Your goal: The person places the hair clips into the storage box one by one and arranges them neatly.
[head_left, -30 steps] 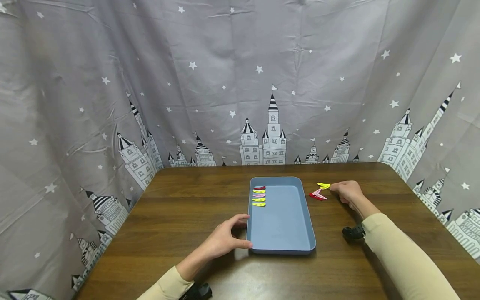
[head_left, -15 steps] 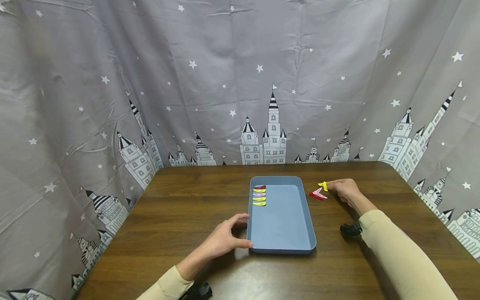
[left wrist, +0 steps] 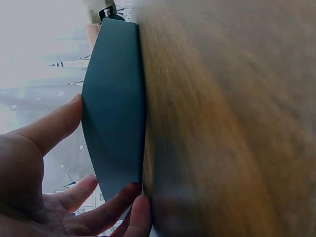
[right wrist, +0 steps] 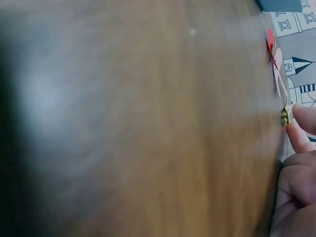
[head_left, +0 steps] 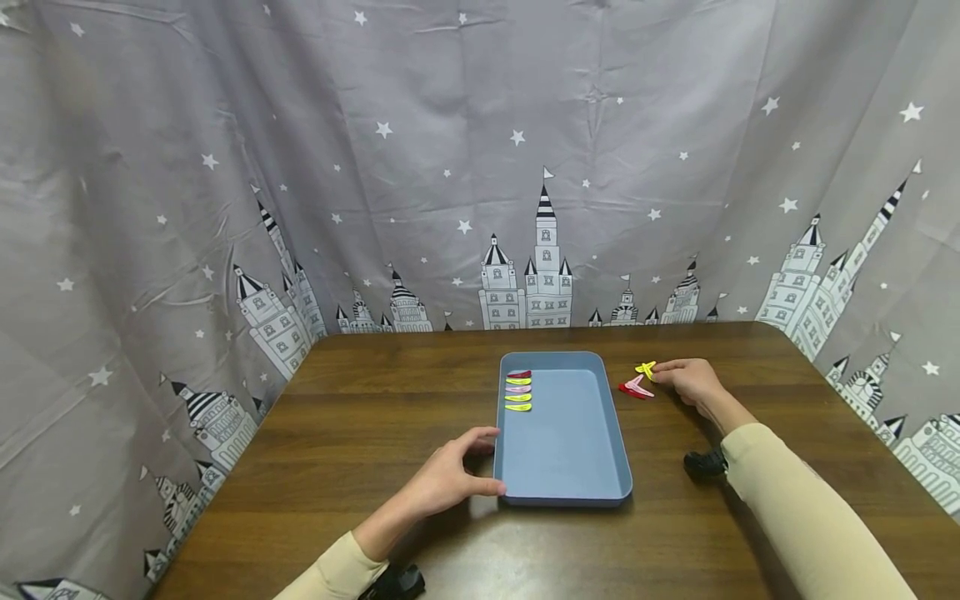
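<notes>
In the head view, my left hand (head_left: 444, 479) rests against the left side of the blue tray (head_left: 566, 458), thumb at the near corner and fingers spread along the wall. The left wrist view shows thumb and fingertips touching the tray's outer wall (left wrist: 113, 108). To the tray's right, my right hand (head_left: 693, 382) pinches a yellow hair clip (head_left: 649, 375) between thumb and index finger. This clip crosses another yellow hair clip (head_left: 642, 367). Just nearer lie a pink hair clip (head_left: 638, 386) and a red hair clip (head_left: 632, 392), overlapping.
Inside the tray's left edge, several snap hair clips lie in a column: a red clip (head_left: 519, 375) at the far end, then yellow and pink ones. A wooden table (head_left: 360, 400) carries everything. A grey castle-print curtain (head_left: 420, 167) hangs behind it.
My right hand has shifted slightly at the yellow clips, turning one so that they now cross. The left hand and tray have stayed in place.
</notes>
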The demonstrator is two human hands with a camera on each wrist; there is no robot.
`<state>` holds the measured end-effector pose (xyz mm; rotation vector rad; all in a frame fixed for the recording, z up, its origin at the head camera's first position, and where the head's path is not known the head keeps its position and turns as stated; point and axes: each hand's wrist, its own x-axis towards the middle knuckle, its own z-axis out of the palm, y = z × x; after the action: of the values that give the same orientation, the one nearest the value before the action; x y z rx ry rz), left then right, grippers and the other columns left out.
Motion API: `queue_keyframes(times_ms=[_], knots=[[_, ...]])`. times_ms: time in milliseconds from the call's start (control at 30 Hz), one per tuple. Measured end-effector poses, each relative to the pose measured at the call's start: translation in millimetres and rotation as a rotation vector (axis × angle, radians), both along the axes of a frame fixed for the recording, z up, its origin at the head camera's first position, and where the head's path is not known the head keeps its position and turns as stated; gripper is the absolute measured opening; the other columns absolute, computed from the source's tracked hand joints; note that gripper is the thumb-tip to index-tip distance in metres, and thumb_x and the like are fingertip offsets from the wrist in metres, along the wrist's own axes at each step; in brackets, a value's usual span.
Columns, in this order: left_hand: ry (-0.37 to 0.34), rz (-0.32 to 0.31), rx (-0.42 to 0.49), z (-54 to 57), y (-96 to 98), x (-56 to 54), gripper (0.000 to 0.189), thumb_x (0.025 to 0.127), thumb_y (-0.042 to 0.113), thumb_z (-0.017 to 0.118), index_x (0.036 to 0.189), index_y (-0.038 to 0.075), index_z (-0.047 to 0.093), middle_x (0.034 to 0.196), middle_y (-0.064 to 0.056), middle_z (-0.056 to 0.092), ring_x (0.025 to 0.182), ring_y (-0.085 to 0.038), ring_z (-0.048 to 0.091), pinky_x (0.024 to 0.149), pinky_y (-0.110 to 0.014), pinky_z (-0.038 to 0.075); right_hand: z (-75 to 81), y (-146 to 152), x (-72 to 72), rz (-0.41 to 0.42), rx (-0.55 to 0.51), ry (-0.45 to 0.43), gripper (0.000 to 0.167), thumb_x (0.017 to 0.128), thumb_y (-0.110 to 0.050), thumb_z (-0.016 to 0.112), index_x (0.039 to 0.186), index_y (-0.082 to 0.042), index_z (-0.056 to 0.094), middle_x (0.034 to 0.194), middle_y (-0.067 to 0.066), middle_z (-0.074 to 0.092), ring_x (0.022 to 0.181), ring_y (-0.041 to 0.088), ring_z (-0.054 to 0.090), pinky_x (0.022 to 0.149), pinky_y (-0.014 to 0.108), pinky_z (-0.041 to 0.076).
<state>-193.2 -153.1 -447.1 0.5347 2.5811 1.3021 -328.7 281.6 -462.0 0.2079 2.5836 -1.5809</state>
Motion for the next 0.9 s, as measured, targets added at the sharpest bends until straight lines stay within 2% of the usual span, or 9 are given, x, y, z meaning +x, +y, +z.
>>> queue_keyframes(times_ms=[67, 267, 300, 367, 433, 500, 567, 767, 900], knots=[[-0.002, 0.004, -0.004, 0.0, 0.1, 0.1, 0.079, 0.077, 0.032, 0.088, 0.145, 0.012, 0.051, 0.132, -0.012, 0.065, 0.127, -0.032, 0.057, 0.106, -0.058, 0.038, -3.4, 0.8, 0.7, 0.001, 0.007, 0.019, 0.045, 0.088, -0.018, 0.075, 0.124, 0.006, 0.067, 0.090, -0.002, 0.068, 0.044, 0.004, 0.032, 0.044, 0.023, 0.033], [-0.011, 0.005, -0.008, 1.2, 0.5, 0.7, 0.079, 0.078, 0.032, 0.087, 0.145, 0.013, 0.050, 0.132, -0.012, 0.065, 0.127, -0.032, 0.056, 0.105, -0.058, 0.039, -7.1, -1.2, 2.4, -0.001, 0.084, 0.033, 0.047, 0.087, -0.022, 0.078, 0.125, 0.003, 0.067, 0.111, 0.015, 0.067, 0.046, 0.007, 0.032, 0.045, 0.025, 0.032], [-0.012, 0.005, -0.008, 1.3, 0.6, 0.7, 0.079, 0.078, 0.032, 0.087, 0.145, 0.013, 0.050, 0.132, -0.012, 0.065, 0.127, -0.032, 0.056, 0.105, -0.058, 0.039, -6.7, -2.0, 2.7, 0.001, 0.113, 0.040, 0.047, 0.087, -0.024, 0.078, 0.125, 0.003, 0.068, 0.115, 0.017, 0.067, 0.051, 0.009, 0.037, 0.049, 0.026, 0.035], [-0.010, 0.005, -0.007, 1.4, 0.8, 0.8, 0.078, 0.078, 0.032, 0.087, 0.145, 0.013, 0.051, 0.132, -0.013, 0.065, 0.127, -0.033, 0.056, 0.105, -0.058, 0.039, -5.9, -3.6, 3.2, 0.007, 0.175, 0.062, 0.047, 0.087, -0.026, 0.078, 0.123, 0.003, 0.069, 0.124, 0.024, 0.065, 0.066, 0.019, 0.052, 0.061, 0.033, 0.046], [-0.007, 0.007, -0.007, 1.3, 0.9, 0.7, 0.078, 0.077, 0.032, 0.087, 0.144, 0.013, 0.051, 0.132, -0.013, 0.065, 0.127, -0.033, 0.057, 0.105, -0.058, 0.040, -4.9, -5.9, 3.6, 0.005, 0.212, 0.078, 0.045, 0.087, -0.026, 0.077, 0.121, 0.003, 0.070, 0.131, 0.028, 0.062, 0.092, 0.031, 0.060, 0.082, 0.042, 0.049], [-0.004, 0.008, -0.007, 1.1, 0.7, 0.6, 0.079, 0.077, 0.032, 0.087, 0.144, 0.014, 0.051, 0.132, -0.013, 0.065, 0.127, -0.032, 0.057, 0.105, -0.058, 0.040, -4.4, -7.2, 4.1, 0.013, 0.227, 0.095, 0.044, 0.088, -0.024, 0.076, 0.121, 0.005, 0.069, 0.136, 0.030, 0.058, 0.119, 0.040, 0.053, 0.101, 0.050, 0.042], [-0.002, 0.009, -0.009, 1.1, 0.8, 0.5, 0.079, 0.077, 0.033, 0.088, 0.144, 0.013, 0.051, 0.132, -0.013, 0.065, 0.127, -0.032, 0.057, 0.104, -0.057, 0.040, -4.4, -7.8, 4.3, 0.009, 0.225, 0.100, 0.042, 0.089, -0.022, 0.075, 0.120, 0.007, 0.069, 0.136, 0.031, 0.058, 0.127, 0.044, 0.050, 0.107, 0.054, 0.037], [-0.003, 0.009, -0.014, 2.0, 1.1, 0.6, 0.080, 0.077, 0.033, 0.088, 0.145, 0.013, 0.050, 0.132, -0.013, 0.065, 0.127, -0.033, 0.057, 0.104, -0.057, 0.040, -5.2, -7.4, 3.6, -0.003, 0.235, 0.103, 0.036, 0.091, -0.018, 0.071, 0.117, 0.007, 0.070, 0.136, 0.032, 0.056, 0.124, 0.043, 0.050, 0.104, 0.052, 0.038], [-0.006, 0.009, -0.014, 2.1, 1.0, 0.9, 0.080, 0.077, 0.033, 0.088, 0.145, 0.013, 0.050, 0.132, -0.014, 0.065, 0.128, -0.033, 0.056, 0.104, -0.058, 0.040, -6.3, -5.4, 2.7, -0.011, 0.214, 0.093, 0.035, 0.091, -0.017, 0.071, 0.116, 0.007, 0.071, 0.128, 0.030, 0.060, 0.091, 0.029, 0.056, 0.073, 0.036, 0.046]])
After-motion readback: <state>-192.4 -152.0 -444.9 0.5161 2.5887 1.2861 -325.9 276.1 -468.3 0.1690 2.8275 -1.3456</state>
